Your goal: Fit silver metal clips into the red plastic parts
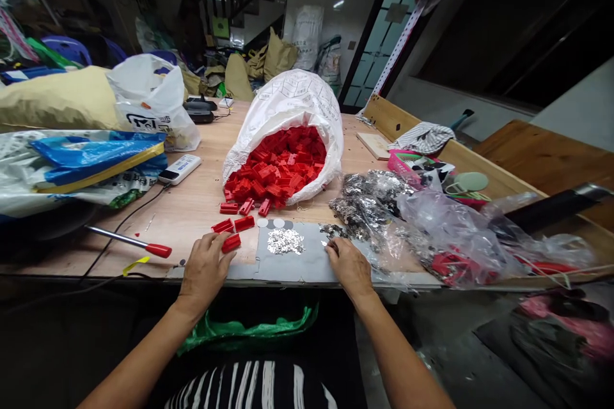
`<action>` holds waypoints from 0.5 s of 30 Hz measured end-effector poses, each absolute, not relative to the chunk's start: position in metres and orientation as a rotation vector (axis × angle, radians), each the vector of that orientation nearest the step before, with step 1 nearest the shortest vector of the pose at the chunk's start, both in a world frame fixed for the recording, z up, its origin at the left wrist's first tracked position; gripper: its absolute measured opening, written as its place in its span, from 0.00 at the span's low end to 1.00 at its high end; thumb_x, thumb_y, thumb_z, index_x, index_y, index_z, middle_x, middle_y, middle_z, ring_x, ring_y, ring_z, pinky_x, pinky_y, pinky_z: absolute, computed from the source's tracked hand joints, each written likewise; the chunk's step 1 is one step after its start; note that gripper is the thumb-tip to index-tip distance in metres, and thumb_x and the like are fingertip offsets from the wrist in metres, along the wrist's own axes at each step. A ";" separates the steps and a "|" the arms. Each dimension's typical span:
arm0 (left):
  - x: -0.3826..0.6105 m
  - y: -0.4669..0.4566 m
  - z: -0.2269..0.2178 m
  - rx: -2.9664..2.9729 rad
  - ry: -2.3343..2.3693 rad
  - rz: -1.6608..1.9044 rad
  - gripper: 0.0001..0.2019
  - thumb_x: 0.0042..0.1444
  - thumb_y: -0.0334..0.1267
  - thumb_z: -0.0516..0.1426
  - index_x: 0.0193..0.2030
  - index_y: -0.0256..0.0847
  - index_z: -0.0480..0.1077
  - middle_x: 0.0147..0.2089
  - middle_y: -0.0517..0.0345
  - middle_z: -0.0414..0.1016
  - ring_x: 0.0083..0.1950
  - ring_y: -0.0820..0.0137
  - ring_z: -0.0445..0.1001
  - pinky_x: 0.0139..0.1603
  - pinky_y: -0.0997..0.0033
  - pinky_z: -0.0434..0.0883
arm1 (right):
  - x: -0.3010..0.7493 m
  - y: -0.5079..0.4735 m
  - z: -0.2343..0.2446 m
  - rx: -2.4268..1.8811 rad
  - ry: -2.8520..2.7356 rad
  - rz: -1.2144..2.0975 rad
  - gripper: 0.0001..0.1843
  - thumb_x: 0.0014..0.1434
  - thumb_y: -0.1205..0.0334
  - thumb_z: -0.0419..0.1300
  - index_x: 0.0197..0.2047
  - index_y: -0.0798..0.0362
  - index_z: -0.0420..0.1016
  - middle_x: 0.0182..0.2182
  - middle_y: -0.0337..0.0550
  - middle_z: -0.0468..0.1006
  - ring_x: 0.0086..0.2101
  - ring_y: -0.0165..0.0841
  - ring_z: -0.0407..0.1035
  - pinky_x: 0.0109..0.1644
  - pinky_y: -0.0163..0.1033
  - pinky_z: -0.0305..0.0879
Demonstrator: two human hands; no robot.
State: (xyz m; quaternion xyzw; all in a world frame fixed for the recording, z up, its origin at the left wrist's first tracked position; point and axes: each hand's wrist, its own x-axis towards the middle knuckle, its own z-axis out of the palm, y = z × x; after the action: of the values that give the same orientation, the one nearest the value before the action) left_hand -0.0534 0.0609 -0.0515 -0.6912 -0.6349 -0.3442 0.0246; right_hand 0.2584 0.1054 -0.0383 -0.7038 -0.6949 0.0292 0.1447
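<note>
My left hand [205, 266] rests at the table's front edge, its fingers closed on a small red plastic part [231, 243]. Two more red parts [234, 225] lie just beyond it. My right hand [348, 262] lies on a grey mat [307, 262], its fingertips pinched at tiny silver metal pieces [330, 244] beside a small heap of them [285, 241]. Behind, a white sack [292, 102] lies on its side, and red parts [275, 169] spill from its mouth onto the wooden table [192, 204].
Clear bags of silver pieces [378, 204] and crumpled plastic [455, 223] crowd the right. A red-handled screwdriver [129, 241], a white remote [180, 169], cables and blue and white bags [81, 163] lie left. A pink basket [407, 160] stands right of the sack.
</note>
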 end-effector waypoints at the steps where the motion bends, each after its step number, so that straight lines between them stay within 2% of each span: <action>1: -0.055 0.064 -0.052 -2.107 -1.965 -0.969 0.15 0.56 0.37 0.56 0.51 0.39 0.70 0.47 0.43 0.71 0.47 0.54 0.69 0.47 0.54 0.68 | 0.258 0.105 -0.038 -2.020 -2.003 0.086 0.05 0.60 0.61 0.56 0.36 0.50 0.73 0.37 0.42 0.75 0.32 0.33 0.69 0.32 0.35 0.55; 4: -0.057 0.071 -0.056 -2.077 -1.963 -0.808 0.13 0.55 0.37 0.57 0.48 0.39 0.72 0.46 0.43 0.70 0.44 0.55 0.68 0.44 0.55 0.69 | 0.258 0.104 -0.035 -1.963 -2.005 0.095 0.06 0.61 0.61 0.54 0.36 0.50 0.72 0.37 0.42 0.75 0.33 0.33 0.69 0.33 0.35 0.57; 7: -0.057 0.072 -0.062 -2.080 -1.948 -0.819 0.09 0.55 0.36 0.57 0.42 0.39 0.73 0.45 0.43 0.71 0.45 0.54 0.68 0.45 0.55 0.69 | 0.258 0.102 -0.032 -1.871 -1.988 0.148 0.07 0.61 0.60 0.53 0.37 0.50 0.71 0.37 0.42 0.76 0.32 0.34 0.70 0.36 0.36 0.59; 11: -0.054 0.066 -0.066 -2.185 -1.946 -0.956 0.03 0.54 0.33 0.57 0.36 0.40 0.71 0.44 0.46 0.72 0.48 0.55 0.69 0.47 0.55 0.68 | 0.252 0.096 -0.026 -1.712 -1.904 0.377 0.09 0.61 0.57 0.51 0.39 0.49 0.69 0.35 0.42 0.78 0.32 0.35 0.72 0.37 0.37 0.62; 15: -0.044 0.053 -0.062 -2.393 -1.906 -1.220 0.05 0.56 0.31 0.54 0.38 0.42 0.69 0.42 0.52 0.72 0.46 0.61 0.71 0.48 0.60 0.69 | 0.236 0.086 -0.023 -1.550 -1.824 0.622 0.11 0.61 0.53 0.52 0.36 0.50 0.69 0.31 0.42 0.78 0.32 0.35 0.71 0.37 0.37 0.63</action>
State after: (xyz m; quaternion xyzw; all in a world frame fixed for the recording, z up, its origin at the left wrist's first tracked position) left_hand -0.0437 0.0529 -0.0620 -0.7245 -0.5769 -0.3694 -0.0759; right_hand 0.2362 0.0864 -0.0227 -0.5920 -0.6967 0.2377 0.3280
